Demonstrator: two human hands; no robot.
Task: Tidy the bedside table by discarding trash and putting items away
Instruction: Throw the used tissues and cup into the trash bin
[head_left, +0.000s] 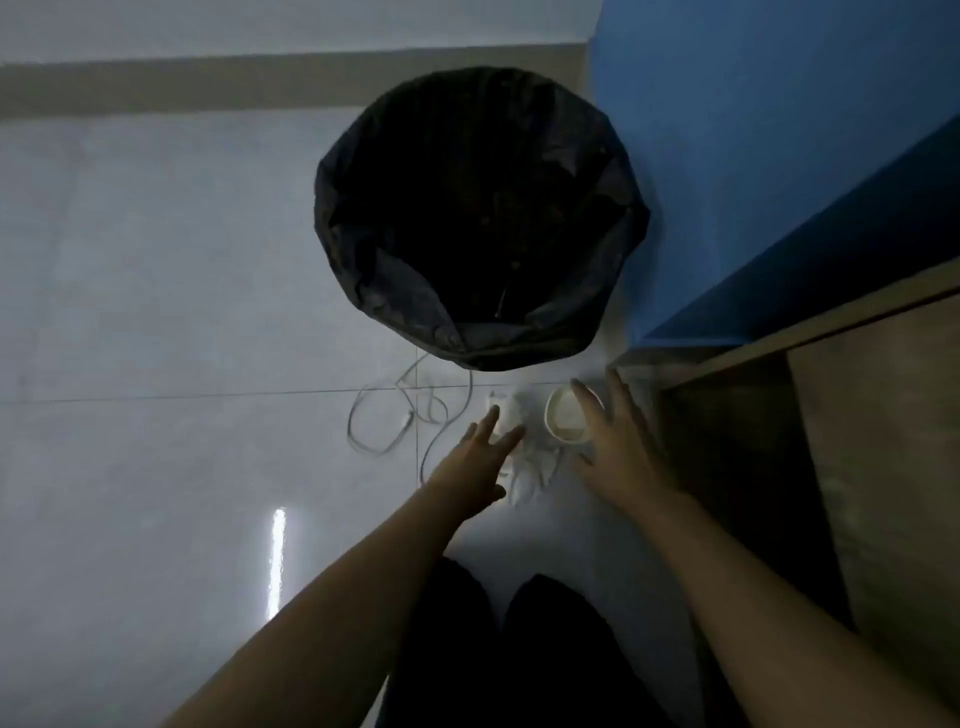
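A bin lined with a black bag (480, 228) stands on the pale tiled floor ahead of me. Just in front of it lie a white paper cup (563, 415), crumpled white tissue (530, 467), a small white charger block (498, 402) and a looped white cable (395, 415). My left hand (475, 467) is spread flat, fingers apart, over the left edge of the tissue and holds nothing. My right hand (621, 447) is also spread, hovering over the cup's right side, covering part of its rim.
A wooden bedside table (852, 415) stands at the right, its corner close to my right hand. A blue wall panel (779, 130) rises behind it. My dark trouser legs (498, 649) are at the bottom centre. A light reflection streaks the floor at left.
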